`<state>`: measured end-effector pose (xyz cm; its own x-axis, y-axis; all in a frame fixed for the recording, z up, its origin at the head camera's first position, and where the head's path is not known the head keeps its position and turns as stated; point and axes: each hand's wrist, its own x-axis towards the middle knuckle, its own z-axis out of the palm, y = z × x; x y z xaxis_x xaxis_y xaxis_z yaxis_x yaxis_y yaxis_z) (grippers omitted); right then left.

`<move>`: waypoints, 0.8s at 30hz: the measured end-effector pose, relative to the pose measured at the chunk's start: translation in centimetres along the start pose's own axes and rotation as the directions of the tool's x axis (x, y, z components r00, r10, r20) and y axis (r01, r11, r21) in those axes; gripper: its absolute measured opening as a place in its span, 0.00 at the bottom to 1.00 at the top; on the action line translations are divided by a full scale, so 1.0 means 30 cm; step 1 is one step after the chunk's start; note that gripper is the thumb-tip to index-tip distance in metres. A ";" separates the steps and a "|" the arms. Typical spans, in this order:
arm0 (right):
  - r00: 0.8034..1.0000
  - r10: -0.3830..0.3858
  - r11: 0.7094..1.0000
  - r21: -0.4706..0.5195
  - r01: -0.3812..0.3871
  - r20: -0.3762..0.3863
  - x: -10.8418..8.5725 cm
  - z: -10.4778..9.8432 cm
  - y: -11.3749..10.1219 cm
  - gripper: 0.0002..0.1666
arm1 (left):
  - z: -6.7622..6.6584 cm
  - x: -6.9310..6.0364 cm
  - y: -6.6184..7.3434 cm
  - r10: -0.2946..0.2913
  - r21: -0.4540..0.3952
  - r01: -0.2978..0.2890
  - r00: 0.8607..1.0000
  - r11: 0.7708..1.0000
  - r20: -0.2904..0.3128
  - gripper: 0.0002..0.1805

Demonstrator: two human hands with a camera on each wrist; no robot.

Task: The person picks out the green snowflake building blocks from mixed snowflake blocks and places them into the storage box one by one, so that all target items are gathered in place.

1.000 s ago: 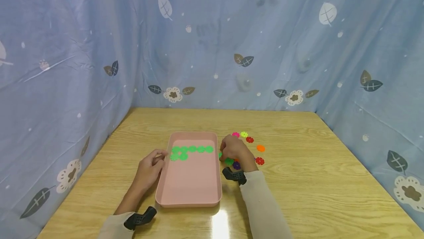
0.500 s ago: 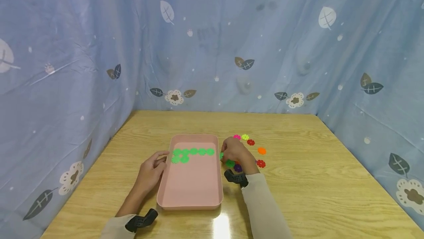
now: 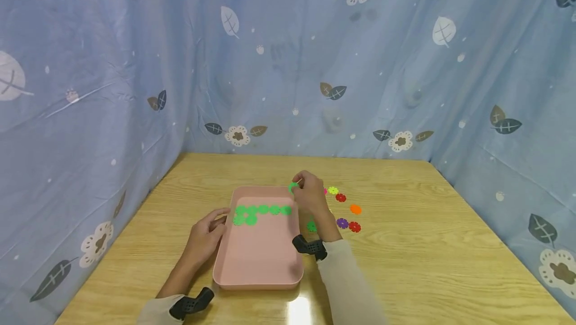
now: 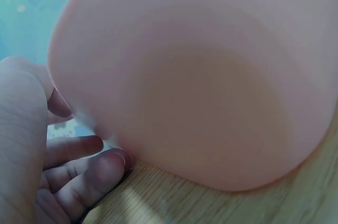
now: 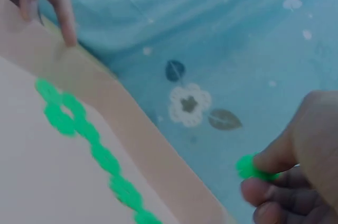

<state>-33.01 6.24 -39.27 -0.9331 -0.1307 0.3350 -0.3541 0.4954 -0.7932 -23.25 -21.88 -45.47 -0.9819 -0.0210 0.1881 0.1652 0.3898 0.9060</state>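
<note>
My right hand pinches a green flower-shaped disc between thumb and fingers, above the far right corner of the pink tray. Inside the tray, several green flower discs lie in a row, with two more below its left end. My left hand rests against the outside of the tray's left wall, its fingers loosely bent. One fingertip touches the rim in the right wrist view. The left wrist view shows the tray wall close up beside the fingers.
Right of the tray lie loose flower discs: a green one, a purple one, red ones, an orange one and a yellow one. My right forearm hides part of this group. A blue patterned curtain surrounds the wooden table.
My right hand has lifted the green disc from beside the tray's right wall and carried it up and away, toward the far right corner. My left hand has stayed at the tray's left side.
</note>
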 end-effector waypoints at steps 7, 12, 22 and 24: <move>0.999 -0.039 0.985 0.165 0.044 -0.036 -0.009 0.123 -0.050 0.08 | -0.001 -0.004 -0.001 -0.002 0.003 0.002 1.000 1.000 -0.005 0.24; 0.994 -0.111 0.969 0.225 0.105 0.017 -0.014 0.172 -0.056 0.08 | 0.004 0.002 -0.004 0.002 -0.008 -0.002 1.000 1.000 0.003 0.24; 0.982 -0.146 0.970 0.212 0.119 0.116 -0.022 0.242 0.010 0.06 | 0.001 0.000 -0.010 0.004 -0.027 -0.004 1.000 1.000 0.003 0.24; 0.981 -0.152 0.974 0.187 0.128 0.119 -0.022 0.247 0.018 0.06 | -0.001 0.002 -0.012 0.007 -0.031 -0.007 1.000 0.999 0.009 0.24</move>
<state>-33.06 0.22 -43.68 -0.8691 -0.3055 0.3890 -0.4763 0.3048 -0.8248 -23.37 -22.06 -45.76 -0.9816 -0.0101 0.1909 0.1744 0.3608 0.9162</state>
